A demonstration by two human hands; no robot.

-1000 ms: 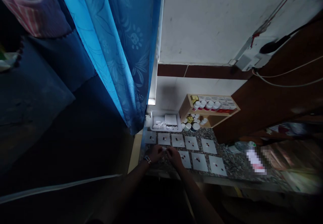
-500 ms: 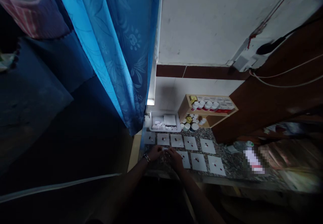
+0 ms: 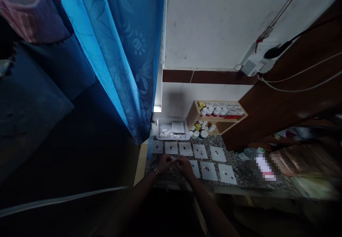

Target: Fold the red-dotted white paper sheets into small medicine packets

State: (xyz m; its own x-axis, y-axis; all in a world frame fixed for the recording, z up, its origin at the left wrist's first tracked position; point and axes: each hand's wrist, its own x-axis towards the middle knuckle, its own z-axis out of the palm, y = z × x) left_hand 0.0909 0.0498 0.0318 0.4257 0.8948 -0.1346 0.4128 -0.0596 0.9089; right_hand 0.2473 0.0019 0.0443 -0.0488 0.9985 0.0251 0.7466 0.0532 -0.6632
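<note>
Granite-like stone, dark and finely speckled, forms the desk (image 3: 243, 171) in the head view. Flat white paper squares (image 3: 208, 173) lie on it, eight to be seen: five in the back row, three in the front, the leftmost of those three partly covered. They bear small pills (image 3: 206, 168), dark and pale, too tiny to count surely. Behind the back row sits one shallow white plastic tray (image 3: 166, 124), oblong with rounded corners, holding a square paper stack (image 3: 177, 127) and a heap of small folded packets (image 3: 172, 135). Beside it stands one pale wooden shelf (image 3: 192, 115) of two tiers, with four white-capped bottles (image 3: 217, 111) lined up on the upper one; two yellow boxes (image 3: 198, 126) show, one at each level. One blue curtain (image 3: 139, 52), patterned with flowers and leaves, hangs at the left in soft folds.

One small white paper piece (image 3: 173, 158) lies between the left grip (image 3: 164, 163) and the right grip (image 3: 184, 164), over the desk, just left of the front row. Both are narrow, the fingers pinched on its opposite ends and hiding part of it; a metallic band (image 3: 155, 170) circles the left wrist
</note>
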